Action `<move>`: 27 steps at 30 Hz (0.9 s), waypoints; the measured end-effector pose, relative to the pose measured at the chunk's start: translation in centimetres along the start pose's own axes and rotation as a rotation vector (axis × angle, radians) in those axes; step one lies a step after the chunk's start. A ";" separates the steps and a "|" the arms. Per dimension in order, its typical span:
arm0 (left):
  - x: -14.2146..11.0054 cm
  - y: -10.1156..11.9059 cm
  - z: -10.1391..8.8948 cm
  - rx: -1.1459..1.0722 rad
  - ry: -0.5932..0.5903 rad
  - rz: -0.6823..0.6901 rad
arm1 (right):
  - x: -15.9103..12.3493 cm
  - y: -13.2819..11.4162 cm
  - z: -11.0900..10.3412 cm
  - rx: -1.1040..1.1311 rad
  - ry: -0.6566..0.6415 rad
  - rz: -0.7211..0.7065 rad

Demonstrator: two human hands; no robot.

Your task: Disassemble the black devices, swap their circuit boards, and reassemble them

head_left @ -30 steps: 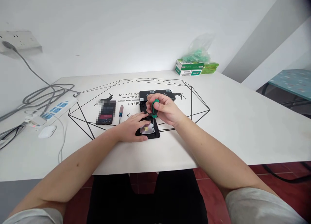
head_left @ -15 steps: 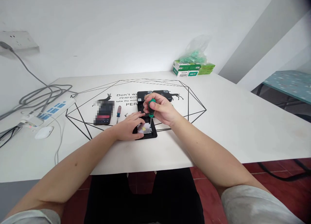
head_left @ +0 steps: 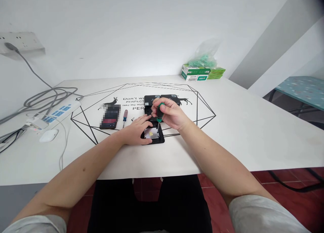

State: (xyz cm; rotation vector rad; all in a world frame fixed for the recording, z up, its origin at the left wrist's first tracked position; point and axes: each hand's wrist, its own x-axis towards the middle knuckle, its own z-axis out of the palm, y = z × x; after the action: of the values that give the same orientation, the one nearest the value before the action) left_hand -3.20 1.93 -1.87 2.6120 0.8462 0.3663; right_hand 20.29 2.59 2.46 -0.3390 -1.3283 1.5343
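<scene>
My right hand (head_left: pixel 170 113) is closed around a green-and-black screwdriver (head_left: pixel 160 113), its shaft pointing down. The tip meets the right side of a silver plate (head_left: pixel 153 134) with a yellow patch on it. That plate sits inside a flat black device housing (head_left: pixel 160 140) on the table. My left hand (head_left: pixel 138 130) grips the housing from the left, thumb along its near edge and fingers over the far part. Right behind lie black flat cases (head_left: pixel 151 99), partly covered by my right hand. A second screwdriver (head_left: pixel 125 115), with a red-and-blue handle, rests left of my left hand.
A pixelated phone (head_left: pixel 110 116) lies on the white table (head_left: pixel 227 135) at left. Farther left are a power strip (head_left: pixel 59 112), a white rounded case (head_left: pixel 49 135) and coiled grey cables (head_left: pixel 50 91). Green-and-white boxes (head_left: pixel 194 73) with a plastic bag on top stand at the back right.
The whole view has shifted slightly. Both hands keep their places on the housing and the screwdriver, and the screwdriver's tip stays at the plate's right side.
</scene>
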 end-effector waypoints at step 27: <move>0.2 0.7 -0.1 -0.012 0.048 0.060 | -0.1 -0.8 0.8 -0.078 0.118 0.004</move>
State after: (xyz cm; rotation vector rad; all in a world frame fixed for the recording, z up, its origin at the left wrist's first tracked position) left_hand -2.73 1.59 -1.47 2.6319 0.7804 0.4500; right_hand 20.16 1.98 3.34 -0.4746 -1.2969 1.4460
